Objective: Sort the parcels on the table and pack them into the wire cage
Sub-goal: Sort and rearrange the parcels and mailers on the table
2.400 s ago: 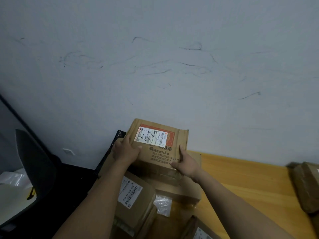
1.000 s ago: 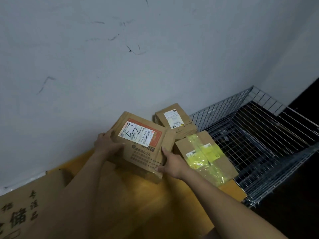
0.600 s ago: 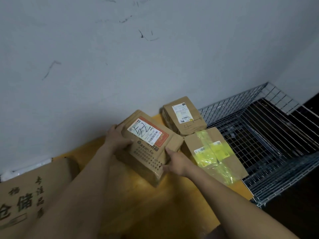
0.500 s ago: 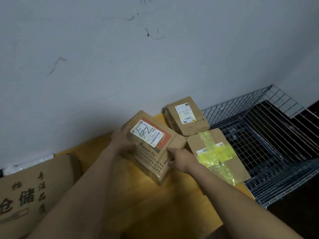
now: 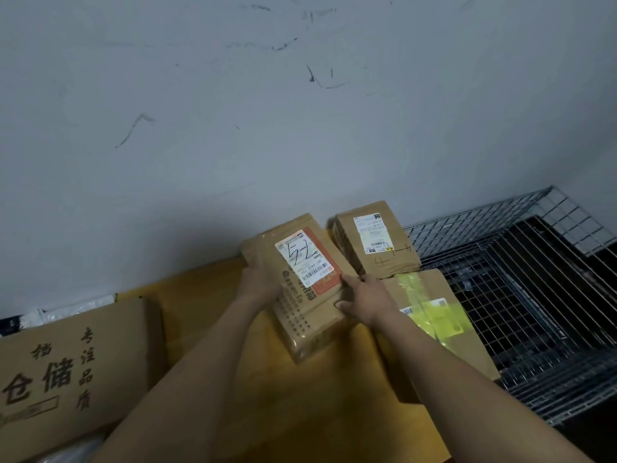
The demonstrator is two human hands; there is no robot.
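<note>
Scuffed pale grey wall (image 5: 233,111) in dim, cool light

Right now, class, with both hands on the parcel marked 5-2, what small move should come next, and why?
Probably settle the 5-2 parcel onto the table and let go: left hand and right hand grip its sides, and it is alongside the labelled parcel and yellow-taped parcel by the wire cage.

The left hand (image 5: 259,281) and right hand (image 5: 366,300) are bare. Behind each wrist, the forearm is bare too.
</note>
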